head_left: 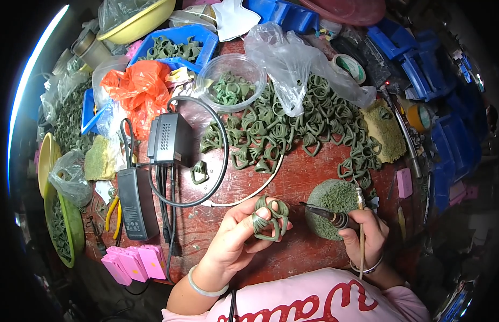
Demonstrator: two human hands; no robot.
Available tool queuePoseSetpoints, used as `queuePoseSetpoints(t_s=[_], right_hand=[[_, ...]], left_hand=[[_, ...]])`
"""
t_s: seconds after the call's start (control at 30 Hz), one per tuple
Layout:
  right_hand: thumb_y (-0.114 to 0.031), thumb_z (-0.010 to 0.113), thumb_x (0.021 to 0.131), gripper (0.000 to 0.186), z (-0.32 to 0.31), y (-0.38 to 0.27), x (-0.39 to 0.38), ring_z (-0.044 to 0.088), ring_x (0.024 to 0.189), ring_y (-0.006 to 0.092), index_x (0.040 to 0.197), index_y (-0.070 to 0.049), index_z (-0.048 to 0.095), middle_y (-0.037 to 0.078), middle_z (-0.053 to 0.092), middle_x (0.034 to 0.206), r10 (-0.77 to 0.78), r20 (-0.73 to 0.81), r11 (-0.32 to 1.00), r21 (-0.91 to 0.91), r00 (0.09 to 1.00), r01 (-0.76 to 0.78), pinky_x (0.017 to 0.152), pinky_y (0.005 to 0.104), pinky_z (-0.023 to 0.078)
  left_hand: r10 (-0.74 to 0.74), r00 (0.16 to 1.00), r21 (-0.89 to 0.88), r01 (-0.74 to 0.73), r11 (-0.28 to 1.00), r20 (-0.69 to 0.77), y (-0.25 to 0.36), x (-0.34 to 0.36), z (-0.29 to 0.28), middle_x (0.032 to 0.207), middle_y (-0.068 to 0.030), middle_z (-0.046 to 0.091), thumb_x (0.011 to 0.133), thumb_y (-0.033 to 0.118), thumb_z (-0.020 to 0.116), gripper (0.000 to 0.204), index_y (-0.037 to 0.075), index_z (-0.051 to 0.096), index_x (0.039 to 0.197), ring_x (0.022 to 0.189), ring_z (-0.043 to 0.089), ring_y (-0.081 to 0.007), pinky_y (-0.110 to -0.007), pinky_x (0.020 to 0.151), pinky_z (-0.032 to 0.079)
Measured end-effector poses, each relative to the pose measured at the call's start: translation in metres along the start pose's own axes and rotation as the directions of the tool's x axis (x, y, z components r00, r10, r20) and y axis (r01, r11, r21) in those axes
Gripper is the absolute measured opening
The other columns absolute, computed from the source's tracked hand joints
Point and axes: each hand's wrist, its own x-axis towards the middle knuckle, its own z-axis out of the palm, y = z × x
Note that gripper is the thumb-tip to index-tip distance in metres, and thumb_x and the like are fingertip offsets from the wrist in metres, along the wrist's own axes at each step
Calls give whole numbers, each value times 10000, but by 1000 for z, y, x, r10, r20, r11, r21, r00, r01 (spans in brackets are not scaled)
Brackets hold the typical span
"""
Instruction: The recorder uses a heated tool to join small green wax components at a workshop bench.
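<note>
Between the thumb and fingers of my left hand [232,236] are dark green wax rings [271,220], apparently more than one, with looped bands. My right hand [367,232] grips a dark pen-shaped tool [329,215] whose narrow tip points left toward the rings, a short gap apart from them. A thin brush-like stick [361,247] with a pale handle is also in the right hand, upright between the fingers. Beneath the pen lies a round, rough green block [332,194]. A large heap of similar green rings [260,131] spreads beyond my hands, and one ring [199,173] sits apart.
Left of my hands stand a black power box [171,140] with looping cables, a black adapter [136,204], yellow-handled pliers [112,213] and pink blocks [132,263]. Farther back are a clear tub [201,80], a blue tray [210,38] and plastic bags [284,70]. Blue bins [426,72] line the right.
</note>
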Motion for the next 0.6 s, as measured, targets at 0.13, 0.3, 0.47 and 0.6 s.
queuePoseSetpoints(t_s=[0.13, 0.3, 0.47, 0.6], right_hand=[[-297, 781, 817, 351, 2, -3, 5, 595, 553, 238, 907, -11, 600, 81, 586, 678, -31, 38, 999, -9, 999, 31, 498, 332, 470], [-295, 793, 801, 352, 3, -5, 6, 595, 545, 234, 905, -20, 600, 75, 585, 671, -39, 50, 998, -51, 998, 42, 483, 335, 474], [-290, 798, 795, 354, 3, -6, 7, 594, 541, 236, 908, -20, 599, 71, 581, 666, -55, 47, 997, -57, 997, 58, 476, 337, 475], [-277, 804, 789, 348, 2, -8, 8, 592, 536, 235, 906, -19, 601, 68, 578, 665, -32, 71, 997, -67, 997, 37, 472, 338, 475]], left_hand=[[-30, 999, -6, 30, 1000, 41, 2, -4, -2, 870, -201, 652, 943, 260, 611, 313, 4, 574, 1120, 472, 423, -73, -172, 386, 232], [-68, 997, -31, 70, 997, 43, 3, -2, 1, 857, -251, 644, 952, 268, 590, 309, 1, 569, 1105, 419, 397, -67, -163, 361, 250], [-108, 994, -54, 109, 993, 34, 4, -3, 1, 861, -291, 638, 961, 279, 566, 324, -17, 554, 1094, 430, 468, -120, -173, 325, 257], [-108, 993, -75, 111, 991, 44, 4, -3, 0, 868, -305, 635, 970, 280, 543, 351, -49, 543, 1092, 464, 532, -173, -178, 312, 265]])
